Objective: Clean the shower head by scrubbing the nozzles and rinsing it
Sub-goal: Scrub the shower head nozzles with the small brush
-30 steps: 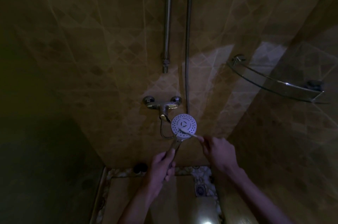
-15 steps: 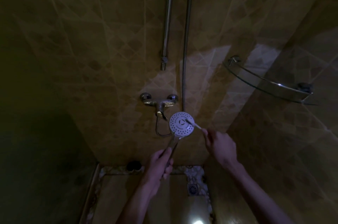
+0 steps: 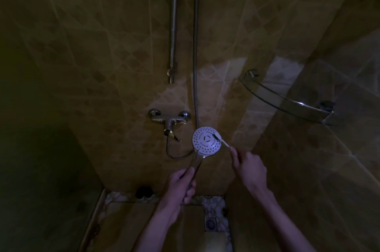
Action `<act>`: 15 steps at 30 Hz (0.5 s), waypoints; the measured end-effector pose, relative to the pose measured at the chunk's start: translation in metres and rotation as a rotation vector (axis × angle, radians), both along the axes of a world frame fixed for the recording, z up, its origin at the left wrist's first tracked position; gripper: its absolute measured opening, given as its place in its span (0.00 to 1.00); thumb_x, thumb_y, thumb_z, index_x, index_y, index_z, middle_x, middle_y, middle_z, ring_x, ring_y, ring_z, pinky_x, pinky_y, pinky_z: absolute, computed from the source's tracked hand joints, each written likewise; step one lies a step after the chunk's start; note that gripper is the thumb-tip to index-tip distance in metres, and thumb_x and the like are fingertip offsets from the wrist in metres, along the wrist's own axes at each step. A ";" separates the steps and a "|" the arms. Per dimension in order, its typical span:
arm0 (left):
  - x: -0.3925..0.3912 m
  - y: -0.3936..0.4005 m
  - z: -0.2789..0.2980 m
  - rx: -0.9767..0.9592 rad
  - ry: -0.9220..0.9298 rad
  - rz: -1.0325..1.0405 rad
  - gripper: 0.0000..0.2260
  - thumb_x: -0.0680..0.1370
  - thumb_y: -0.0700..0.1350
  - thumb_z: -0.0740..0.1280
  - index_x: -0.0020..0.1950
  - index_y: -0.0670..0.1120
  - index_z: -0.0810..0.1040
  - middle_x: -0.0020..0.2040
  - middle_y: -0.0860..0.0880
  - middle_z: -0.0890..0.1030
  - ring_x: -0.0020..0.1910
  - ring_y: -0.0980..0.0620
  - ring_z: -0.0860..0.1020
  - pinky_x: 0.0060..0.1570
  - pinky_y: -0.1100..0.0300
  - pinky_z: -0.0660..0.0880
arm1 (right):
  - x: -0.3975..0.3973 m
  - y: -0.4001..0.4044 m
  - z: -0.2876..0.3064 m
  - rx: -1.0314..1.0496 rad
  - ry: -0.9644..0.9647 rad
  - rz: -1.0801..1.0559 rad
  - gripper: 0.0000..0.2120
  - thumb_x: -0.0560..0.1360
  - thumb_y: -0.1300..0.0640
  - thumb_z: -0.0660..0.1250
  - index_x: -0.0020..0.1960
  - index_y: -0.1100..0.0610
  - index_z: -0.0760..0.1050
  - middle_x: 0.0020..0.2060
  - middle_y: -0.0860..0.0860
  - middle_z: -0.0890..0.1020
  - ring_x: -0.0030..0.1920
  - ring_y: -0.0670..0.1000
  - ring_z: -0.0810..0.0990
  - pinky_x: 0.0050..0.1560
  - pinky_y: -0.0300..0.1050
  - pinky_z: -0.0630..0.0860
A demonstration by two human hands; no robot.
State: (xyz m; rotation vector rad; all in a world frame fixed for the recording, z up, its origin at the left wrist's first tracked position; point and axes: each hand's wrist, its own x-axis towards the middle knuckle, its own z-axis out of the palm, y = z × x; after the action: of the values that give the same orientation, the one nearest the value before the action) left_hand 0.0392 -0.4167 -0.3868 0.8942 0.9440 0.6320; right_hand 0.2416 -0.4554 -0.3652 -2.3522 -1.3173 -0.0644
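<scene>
The left hand [image 3: 181, 185] was closed around the handle of the shower head [image 3: 206, 141], held up just below the tap [image 3: 169, 121]. The right hand [image 3: 249, 166] gripped a small brush [image 3: 221, 140], its bristles on the nozzles. Scrubbing seemed underway; no water ran, so rinsing remained.

left hand [image 3: 181, 185]: fist wrapped on chrome shower-head handle [image 3: 195, 164], forearm raised | right hand [image 3: 249, 166]: fingers pinching thin white brush [image 3: 221, 139], arm extended
</scene>
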 end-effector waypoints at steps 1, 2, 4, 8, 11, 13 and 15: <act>0.006 -0.003 0.000 -0.008 -0.001 0.010 0.09 0.79 0.48 0.64 0.45 0.42 0.74 0.30 0.50 0.72 0.22 0.58 0.65 0.18 0.68 0.56 | -0.002 -0.006 -0.001 -0.019 0.030 0.002 0.24 0.80 0.39 0.52 0.45 0.52 0.80 0.30 0.49 0.79 0.32 0.48 0.79 0.29 0.39 0.68; 0.011 -0.006 0.001 -0.016 0.002 0.023 0.09 0.79 0.48 0.64 0.45 0.42 0.74 0.30 0.50 0.72 0.21 0.58 0.65 0.18 0.68 0.56 | -0.008 -0.013 -0.005 -0.059 0.032 0.026 0.24 0.80 0.39 0.52 0.43 0.53 0.80 0.27 0.46 0.76 0.28 0.45 0.76 0.26 0.35 0.65; 0.018 -0.012 0.002 -0.025 0.024 0.038 0.09 0.79 0.47 0.63 0.47 0.42 0.74 0.30 0.49 0.72 0.21 0.58 0.65 0.18 0.67 0.56 | -0.020 -0.029 -0.013 -0.099 -0.020 0.124 0.24 0.80 0.39 0.51 0.40 0.52 0.78 0.26 0.44 0.72 0.26 0.43 0.72 0.25 0.33 0.64; 0.023 -0.025 0.001 -0.027 0.027 0.049 0.09 0.79 0.47 0.63 0.48 0.42 0.74 0.31 0.49 0.72 0.22 0.58 0.65 0.17 0.68 0.57 | -0.005 -0.034 -0.010 -0.071 -0.074 0.126 0.23 0.79 0.39 0.50 0.35 0.49 0.73 0.25 0.47 0.75 0.25 0.44 0.74 0.23 0.30 0.61; 0.026 -0.031 0.002 -0.024 0.024 0.038 0.09 0.79 0.48 0.63 0.47 0.42 0.74 0.31 0.49 0.72 0.22 0.57 0.66 0.17 0.67 0.57 | 0.012 -0.027 -0.001 0.066 0.102 0.123 0.19 0.80 0.47 0.58 0.33 0.48 0.74 0.22 0.43 0.72 0.20 0.41 0.72 0.19 0.30 0.62; 0.027 -0.034 0.004 -0.023 0.033 0.038 0.09 0.79 0.48 0.63 0.47 0.42 0.75 0.31 0.49 0.72 0.23 0.57 0.66 0.17 0.67 0.57 | 0.017 -0.029 -0.006 0.154 0.203 0.116 0.17 0.80 0.51 0.60 0.36 0.53 0.79 0.21 0.40 0.70 0.19 0.41 0.71 0.21 0.27 0.64; 0.026 -0.035 0.004 -0.029 0.031 0.047 0.09 0.79 0.48 0.64 0.46 0.42 0.75 0.31 0.49 0.72 0.23 0.57 0.66 0.17 0.67 0.58 | 0.010 -0.040 -0.018 0.101 0.200 0.175 0.17 0.80 0.48 0.57 0.39 0.52 0.79 0.23 0.42 0.73 0.23 0.40 0.75 0.22 0.28 0.66</act>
State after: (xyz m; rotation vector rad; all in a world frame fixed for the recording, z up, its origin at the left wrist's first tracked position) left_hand 0.0656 -0.4517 -0.3829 0.8606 1.0024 0.6446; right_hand 0.2518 -0.4958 -0.3829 -2.0909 -1.3797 0.1500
